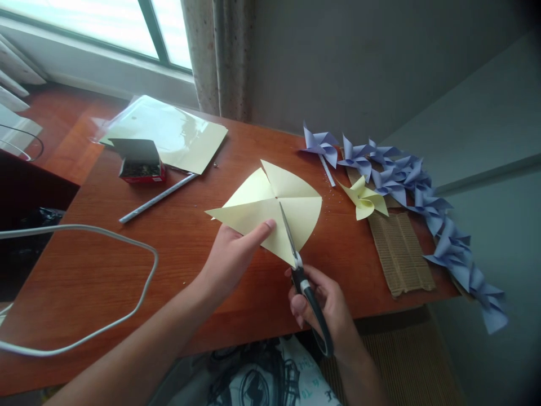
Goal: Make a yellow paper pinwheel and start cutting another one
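Left hand (236, 248) pinching yellow paper (302, 217) over the desk (253, 316), thumb on top. Right hand (332, 299) gripping scissors (299, 277), tip near paper's centre; can't quite tell how far the blades are apart.

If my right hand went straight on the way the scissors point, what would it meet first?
Beyond the scissors it holds, your right hand would likely meet the near edge of the yellow paper first; the scissors already overlap it, though depth is unclear.

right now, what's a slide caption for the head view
Left hand holds yellow paper, right hand scissors against it, bluish-purple pinwheels nearby.
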`<state>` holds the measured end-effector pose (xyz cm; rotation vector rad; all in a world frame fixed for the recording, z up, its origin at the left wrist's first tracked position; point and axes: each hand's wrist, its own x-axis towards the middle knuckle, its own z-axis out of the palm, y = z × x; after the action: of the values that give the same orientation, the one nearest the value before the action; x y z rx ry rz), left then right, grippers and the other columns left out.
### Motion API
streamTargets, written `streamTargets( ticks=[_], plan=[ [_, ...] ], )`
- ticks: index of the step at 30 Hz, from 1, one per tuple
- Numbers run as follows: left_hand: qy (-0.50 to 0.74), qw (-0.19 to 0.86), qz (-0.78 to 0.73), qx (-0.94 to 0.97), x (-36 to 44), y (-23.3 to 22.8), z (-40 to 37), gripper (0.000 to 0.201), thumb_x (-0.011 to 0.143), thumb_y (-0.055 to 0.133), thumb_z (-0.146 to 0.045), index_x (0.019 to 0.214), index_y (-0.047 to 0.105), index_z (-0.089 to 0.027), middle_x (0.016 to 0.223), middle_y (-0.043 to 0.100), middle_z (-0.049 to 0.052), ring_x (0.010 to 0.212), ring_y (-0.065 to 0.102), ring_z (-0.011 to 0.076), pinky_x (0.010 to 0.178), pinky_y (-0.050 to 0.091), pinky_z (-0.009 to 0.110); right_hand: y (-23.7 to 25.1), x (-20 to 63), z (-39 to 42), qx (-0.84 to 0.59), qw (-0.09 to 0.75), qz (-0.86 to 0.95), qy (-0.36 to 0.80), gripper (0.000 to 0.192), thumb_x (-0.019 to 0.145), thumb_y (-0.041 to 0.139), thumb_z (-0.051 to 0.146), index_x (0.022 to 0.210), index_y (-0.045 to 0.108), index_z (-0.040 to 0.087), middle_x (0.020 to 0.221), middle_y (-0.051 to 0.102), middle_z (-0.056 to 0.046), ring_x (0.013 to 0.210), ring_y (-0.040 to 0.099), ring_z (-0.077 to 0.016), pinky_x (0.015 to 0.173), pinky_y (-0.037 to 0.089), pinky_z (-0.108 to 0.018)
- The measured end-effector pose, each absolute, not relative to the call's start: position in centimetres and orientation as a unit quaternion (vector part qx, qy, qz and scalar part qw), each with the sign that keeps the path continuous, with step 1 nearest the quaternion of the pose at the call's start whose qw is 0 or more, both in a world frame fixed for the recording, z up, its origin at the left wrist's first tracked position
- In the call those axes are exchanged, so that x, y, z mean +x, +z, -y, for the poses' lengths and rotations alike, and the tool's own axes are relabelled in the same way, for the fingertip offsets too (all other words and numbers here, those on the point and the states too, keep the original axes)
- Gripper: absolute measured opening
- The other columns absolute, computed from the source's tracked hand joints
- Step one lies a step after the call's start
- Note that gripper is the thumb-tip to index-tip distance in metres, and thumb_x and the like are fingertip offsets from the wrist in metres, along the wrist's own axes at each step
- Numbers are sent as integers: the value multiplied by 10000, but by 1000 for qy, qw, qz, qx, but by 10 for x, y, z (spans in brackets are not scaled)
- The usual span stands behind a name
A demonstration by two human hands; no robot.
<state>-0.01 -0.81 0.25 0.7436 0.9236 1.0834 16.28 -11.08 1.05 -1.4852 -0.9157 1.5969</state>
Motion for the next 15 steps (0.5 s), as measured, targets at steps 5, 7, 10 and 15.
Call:
streamTargets(
  ticks=[5,7,10,15],
  plan=[
    [480,689,-404,362,-1,2,10,316,883,736,-348,1127,753,-148,1075,775,90,1003,694,246,900,540,331,10,163,112,-558,399,359,632,549,791,794,577,1118,643,162,676,577,29,527,468,-68,488,359,-187],
    [477,691,-406,362,-1,3,10,325,878,741,-351,1136,752,-154,1092,775,84,995,698,241,893,544,322,9,163,113,-561,400,356,631,571,785,793,585,1130,638,157,678,577,28,524,461,-71,489,362,-195],
    [472,689,-414,362,-1,5,11,332,868,748,-360,1123,755,-148,1089,778,84,976,707,241,873,552,313,9,162,113,-565,398,352,631,603,771,795,599,1140,635,149,679,571,27,525,455,-81,488,366,-208],
    [463,684,-418,378,-1,8,11,323,876,731,-369,1098,756,-135,1091,778,94,976,711,248,880,549,317,12,162,112,-567,392,341,639,637,760,797,603,1173,636,146,686,564,28,508,447,-82,476,369,-214]
  ],
)
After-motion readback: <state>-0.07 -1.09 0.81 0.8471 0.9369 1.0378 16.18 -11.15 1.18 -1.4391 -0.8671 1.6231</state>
